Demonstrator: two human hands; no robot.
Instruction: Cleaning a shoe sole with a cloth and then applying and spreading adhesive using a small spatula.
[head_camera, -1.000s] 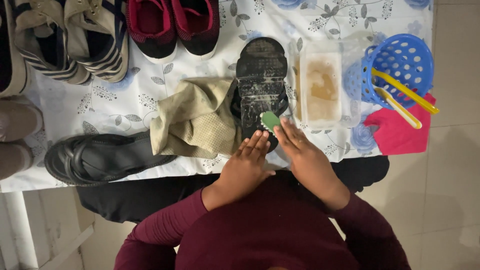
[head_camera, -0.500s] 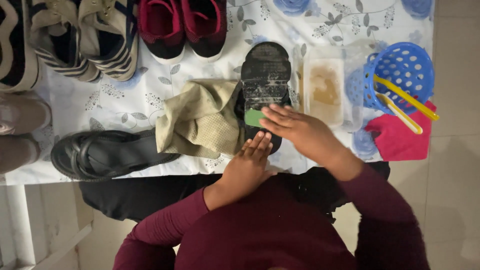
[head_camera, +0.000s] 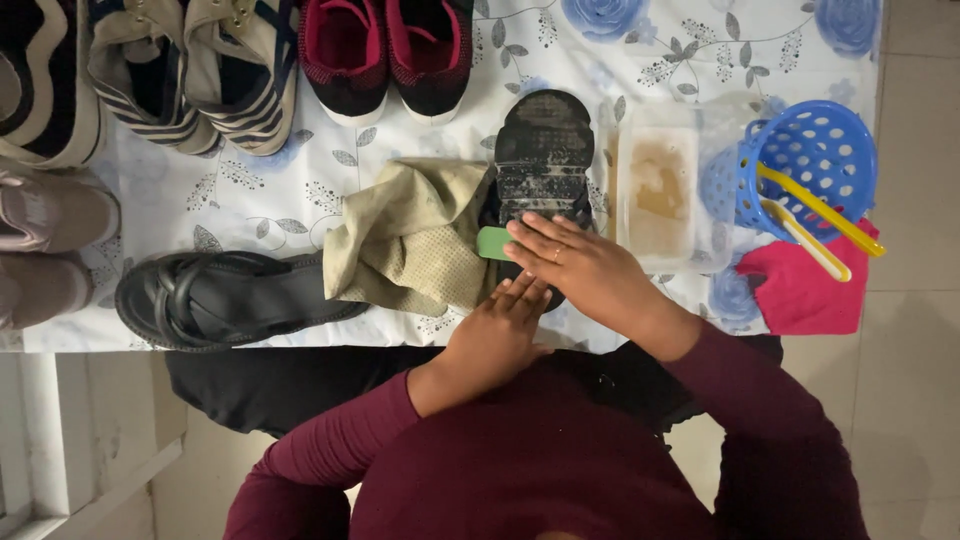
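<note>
Two hands (head_camera: 590, 275), one upturned sandal (head_camera: 543, 160)

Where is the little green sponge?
In the head view, the green sponge sits under the right hand, on the upturned black sandal, right of the beige cloth.

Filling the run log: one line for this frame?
right hand: green sponge on black sole | left hand: steadies sole's near end | cloth beside

Right hand (head_camera: 585, 270) presses green sponge (head_camera: 493, 243) on upturned sandal sole (head_camera: 543, 150), frame centre; left hand (head_camera: 500, 330) steadies heel; beige cloth (head_camera: 410, 235) alongside.
</note>
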